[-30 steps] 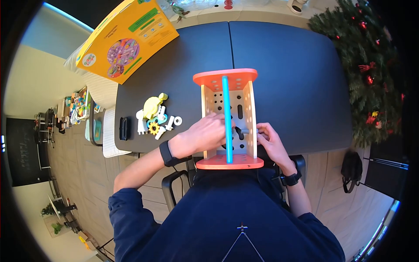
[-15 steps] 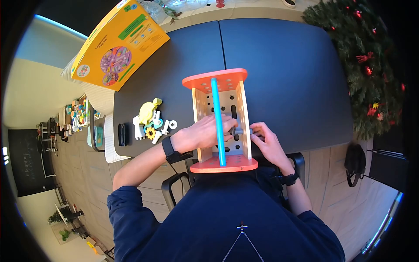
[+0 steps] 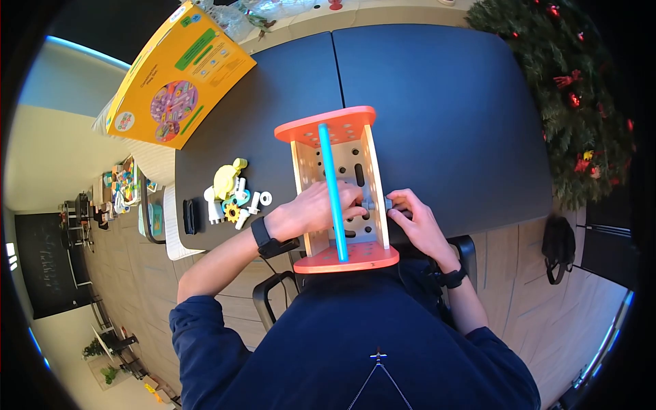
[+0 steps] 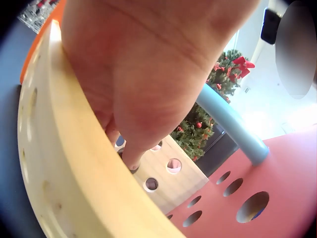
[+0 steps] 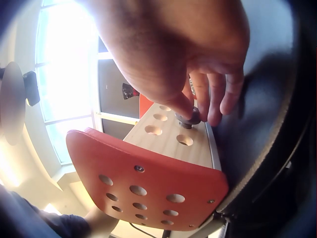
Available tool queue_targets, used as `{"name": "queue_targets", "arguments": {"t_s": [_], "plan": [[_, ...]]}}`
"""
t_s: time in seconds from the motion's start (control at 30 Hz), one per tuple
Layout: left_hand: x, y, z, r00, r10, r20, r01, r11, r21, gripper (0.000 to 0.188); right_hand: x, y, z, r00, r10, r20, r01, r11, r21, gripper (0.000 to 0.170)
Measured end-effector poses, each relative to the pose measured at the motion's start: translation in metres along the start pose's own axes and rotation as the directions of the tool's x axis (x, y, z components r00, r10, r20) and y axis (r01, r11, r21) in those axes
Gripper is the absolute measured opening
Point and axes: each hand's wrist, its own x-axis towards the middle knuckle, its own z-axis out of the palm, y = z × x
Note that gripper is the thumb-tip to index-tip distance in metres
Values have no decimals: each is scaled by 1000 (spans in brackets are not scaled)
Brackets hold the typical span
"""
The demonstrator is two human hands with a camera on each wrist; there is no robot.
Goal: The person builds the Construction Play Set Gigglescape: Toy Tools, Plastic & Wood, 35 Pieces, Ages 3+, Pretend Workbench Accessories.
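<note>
A person at a dark table [image 3: 451, 123] holds a grey bolt [image 5: 188, 118] set through the right wall of a wooden toy toolbox [image 3: 301, 179], which sits at the near edge, its red end panel [image 3: 369, 259] reaching past it. The right hand's [image 3: 416, 220] grip pinches the head outside; the left hand [image 3: 313, 207] reaches inside, under the blue handle [image 3: 333, 184], its grip impossible to judge. The box looks assembled and the bolt in place, though not seated; a yellow gear [image 3: 227, 214] and white ring [image 3: 262, 197] lie apparently unused near the left edge. Only the right-wrist view reveals the head standing off the wood; the head view shows the inner end, mostly hidden by palm and plank in the left-wrist view.
</note>
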Motion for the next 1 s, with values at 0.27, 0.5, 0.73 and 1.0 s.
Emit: {"name": "queue_targets", "arguments": {"t_s": [0.27, 0.5, 0.73, 1.0], "plan": [[6, 0, 8, 987, 136, -89, -127, 987, 103, 27, 1, 10, -4, 1000, 15, -14, -14, 997, 78, 28], [6, -3, 15, 980, 166, -114, -150, 980, 134, 29, 7, 2, -11, 993, 109, 43, -110, 994, 25, 26], [-1, -1, 15, 965, 189, -184, -163, 975, 150, 29, 10, -4, -7, 994, 111, 3, -111, 992, 57, 25], [-9, -1, 9, 969, 171, -178, -147, 979, 143, 31, 6, 6, -9, 998, -13, 58, -2, 967, 254, 18]]}}
